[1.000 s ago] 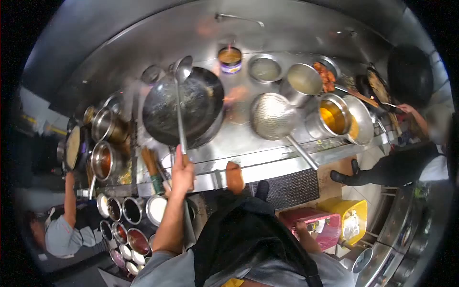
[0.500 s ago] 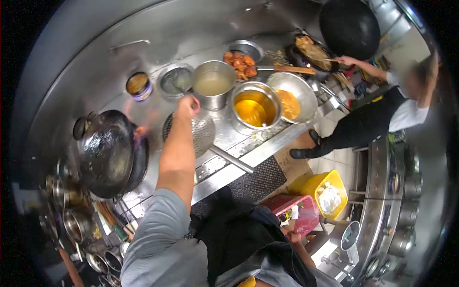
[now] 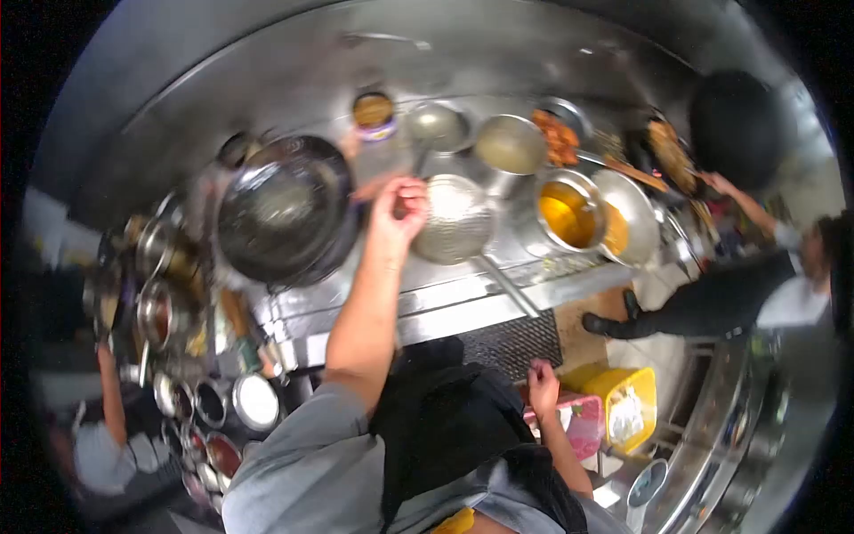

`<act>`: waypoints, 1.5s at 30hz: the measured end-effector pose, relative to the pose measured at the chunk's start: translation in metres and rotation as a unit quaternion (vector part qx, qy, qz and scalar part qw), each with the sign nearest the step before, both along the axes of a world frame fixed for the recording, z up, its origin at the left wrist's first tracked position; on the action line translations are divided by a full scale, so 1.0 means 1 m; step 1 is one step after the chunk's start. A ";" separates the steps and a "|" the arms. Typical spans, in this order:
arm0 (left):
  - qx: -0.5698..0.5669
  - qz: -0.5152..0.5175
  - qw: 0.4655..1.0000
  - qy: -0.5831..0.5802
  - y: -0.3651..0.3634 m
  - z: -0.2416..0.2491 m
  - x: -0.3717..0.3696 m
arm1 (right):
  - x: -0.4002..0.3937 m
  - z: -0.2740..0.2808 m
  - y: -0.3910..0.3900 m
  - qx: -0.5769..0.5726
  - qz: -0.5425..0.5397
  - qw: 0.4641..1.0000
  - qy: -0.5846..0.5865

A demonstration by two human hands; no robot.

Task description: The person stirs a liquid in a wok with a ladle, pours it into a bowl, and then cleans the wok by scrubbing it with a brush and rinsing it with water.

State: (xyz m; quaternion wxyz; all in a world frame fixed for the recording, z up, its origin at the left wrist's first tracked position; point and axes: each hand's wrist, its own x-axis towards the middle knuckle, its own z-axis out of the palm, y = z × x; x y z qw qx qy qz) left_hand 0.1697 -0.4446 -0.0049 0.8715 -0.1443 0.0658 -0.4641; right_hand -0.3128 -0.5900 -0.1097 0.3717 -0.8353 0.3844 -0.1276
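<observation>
My left hand (image 3: 405, 203) is closed around the thin handle of a ladle (image 3: 419, 162), whose head rests in a metal bowl (image 3: 455, 129) behind it. Just right of that hand lies a round perforated strainer (image 3: 455, 218) with a long metal handle. The large black wok (image 3: 283, 209) stands to its left. My right hand (image 3: 543, 387) is low on the right, near the red bin; its fingers are curled and nothing shows in them. A pot of pale liquid (image 3: 510, 147) and a pot of orange liquid (image 3: 567, 214) stand right of the strainer.
Behind are a small tin (image 3: 374, 111) and browned food pieces (image 3: 556, 138). A bowl with orange sauce (image 3: 633, 218) stands at the right. A person (image 3: 712, 294) works at another wok (image 3: 672, 156); another person (image 3: 111, 449) is at lower left. Yellow bin (image 3: 633, 383) and red bin (image 3: 585, 427) stand below.
The view has turned left, so the counter things appear farther right. My left hand is now beside the wok and strainer. My right hand has risen from beside the red bin.
</observation>
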 end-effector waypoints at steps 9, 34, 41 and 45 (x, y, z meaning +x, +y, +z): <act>0.248 -0.011 0.967 -0.049 0.221 0.103 -0.067 | 0.330 0.107 0.258 -0.045 0.430 0.881 -0.192; 0.876 0.013 0.250 -0.413 0.329 0.075 -0.132 | 0.308 0.105 0.207 -0.068 0.394 0.892 -0.209; 0.725 0.113 0.548 -0.401 0.110 -0.004 -0.123 | 0.109 0.060 0.029 -0.051 0.180 0.981 -0.056; 0.742 0.033 0.539 -0.398 -0.024 -0.035 -0.060 | -0.002 0.048 -0.011 -0.113 0.099 0.988 0.028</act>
